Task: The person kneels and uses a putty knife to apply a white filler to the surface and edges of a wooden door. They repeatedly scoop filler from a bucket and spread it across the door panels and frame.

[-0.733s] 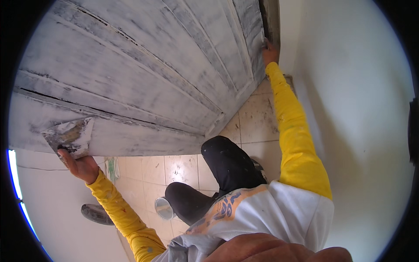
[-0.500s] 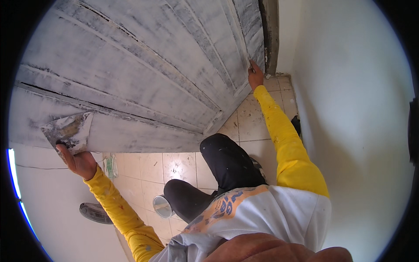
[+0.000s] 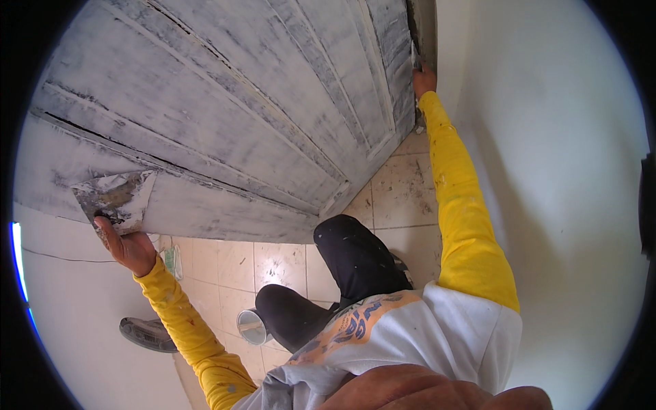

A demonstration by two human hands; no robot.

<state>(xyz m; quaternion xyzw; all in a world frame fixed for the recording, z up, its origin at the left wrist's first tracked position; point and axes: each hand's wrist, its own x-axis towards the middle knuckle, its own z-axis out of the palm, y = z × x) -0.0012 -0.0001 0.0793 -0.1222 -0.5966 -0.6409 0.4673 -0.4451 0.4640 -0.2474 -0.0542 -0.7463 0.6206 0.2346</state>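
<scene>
A large panelled door [image 3: 260,102], smeared with white and grey filler, spreads across the upper left and middle. At its near left edge my left hand [image 3: 130,249] grips a square putty board [image 3: 113,198] by one corner, thumb on top; grey and white putty lies on the board. My right hand [image 3: 424,80] is stretched out to the door's far right edge, beside the dark door frame [image 3: 426,34]. Its fingers are closed around what looks like a putty knife [image 3: 415,58], whose pale blade points up along that edge. The handle is mostly hidden in my hand.
A white wall [image 3: 553,171] stands close along my right arm. On the stained tile floor [image 3: 280,263] below are my bent knees and a small bucket [image 3: 242,322] beside them. A dark fan [image 3: 147,334] and a thin cable [image 3: 68,260] are at the left.
My right hand has moved up and right with the putty knife, from the door's panel face to its outer edge by the frame. The left hand still holds the board, slightly shifted in view.
</scene>
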